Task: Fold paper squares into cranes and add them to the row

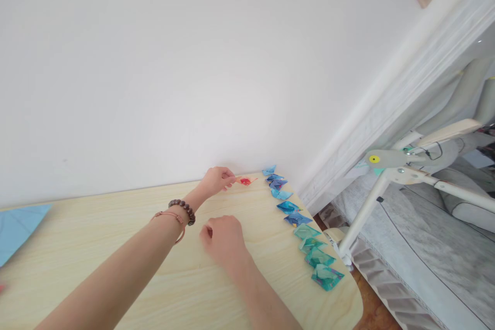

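Note:
Near the wall, my left hand (218, 180) pinches the left tip of a small red folded-paper boat (245, 181) at the table's back edge. Two bracelets, one of dark beads, circle that wrist. Lower down, my right hand (224, 240) rests over the table with its fingers curled in and nothing seen in them. To the right of both hands runs a row of folded-paper boats: a light blue boat (269, 170) at the back, darker blue ones such as this blue boat (297, 218) in the middle, and green ones ending with a green boat (327, 277) in front.
The pale wooden table (162, 289) meets a white wall (193, 62) at the back and has a rounded right corner. A light blue sheet (21, 227) lies at its left. Beyond the right edge stands a pale metal frame (367, 216) over grey fabric (436, 268).

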Demonstrator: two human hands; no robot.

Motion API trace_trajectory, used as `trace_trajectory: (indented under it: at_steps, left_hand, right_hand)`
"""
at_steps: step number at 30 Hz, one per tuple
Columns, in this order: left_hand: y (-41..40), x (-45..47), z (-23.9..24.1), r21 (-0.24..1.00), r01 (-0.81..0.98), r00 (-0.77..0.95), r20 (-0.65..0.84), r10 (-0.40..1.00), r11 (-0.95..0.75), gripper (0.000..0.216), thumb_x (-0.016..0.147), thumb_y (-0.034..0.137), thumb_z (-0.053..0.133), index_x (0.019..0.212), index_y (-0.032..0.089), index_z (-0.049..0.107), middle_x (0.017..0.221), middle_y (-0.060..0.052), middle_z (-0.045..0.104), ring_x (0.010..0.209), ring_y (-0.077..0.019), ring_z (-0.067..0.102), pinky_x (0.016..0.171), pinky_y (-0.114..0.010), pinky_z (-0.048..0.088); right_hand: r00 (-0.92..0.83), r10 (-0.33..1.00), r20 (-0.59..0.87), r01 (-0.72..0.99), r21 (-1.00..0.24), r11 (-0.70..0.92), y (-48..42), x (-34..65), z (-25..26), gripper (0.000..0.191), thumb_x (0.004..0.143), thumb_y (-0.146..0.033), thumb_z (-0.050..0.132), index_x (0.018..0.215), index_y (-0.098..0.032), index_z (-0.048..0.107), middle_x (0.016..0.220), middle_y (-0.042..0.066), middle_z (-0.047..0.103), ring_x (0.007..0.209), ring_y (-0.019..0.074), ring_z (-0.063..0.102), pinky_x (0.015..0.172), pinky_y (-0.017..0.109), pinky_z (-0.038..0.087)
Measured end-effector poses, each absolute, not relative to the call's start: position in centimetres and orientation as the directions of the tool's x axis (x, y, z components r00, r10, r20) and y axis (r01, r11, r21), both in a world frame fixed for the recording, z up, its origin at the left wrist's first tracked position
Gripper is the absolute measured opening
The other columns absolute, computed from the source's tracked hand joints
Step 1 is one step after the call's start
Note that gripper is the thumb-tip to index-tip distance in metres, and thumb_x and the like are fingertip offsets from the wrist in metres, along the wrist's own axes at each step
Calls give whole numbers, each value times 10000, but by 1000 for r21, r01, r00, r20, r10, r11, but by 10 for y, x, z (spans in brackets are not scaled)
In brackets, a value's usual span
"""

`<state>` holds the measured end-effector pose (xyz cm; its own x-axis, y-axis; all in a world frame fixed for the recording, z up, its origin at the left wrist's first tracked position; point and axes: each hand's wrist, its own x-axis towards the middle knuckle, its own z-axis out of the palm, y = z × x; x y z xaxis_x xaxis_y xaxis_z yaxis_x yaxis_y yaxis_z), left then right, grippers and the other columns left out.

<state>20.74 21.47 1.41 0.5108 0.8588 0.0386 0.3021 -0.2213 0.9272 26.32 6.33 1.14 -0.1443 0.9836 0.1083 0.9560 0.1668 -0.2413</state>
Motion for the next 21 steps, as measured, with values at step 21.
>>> trace_trajectory:
  at_steps: [21]
  left_hand:
    - [231,244,-15,929,337,407,4,913,-155,469,692,423,638,1061,134,614,710,-60,690,590,-153,608,532,-241,471]
  right_hand:
    - [-96,990,102,925,-358,126,69,260,5,196,781,-276,477,676,-195,620,646,43,672,600,184,597,590,293,333]
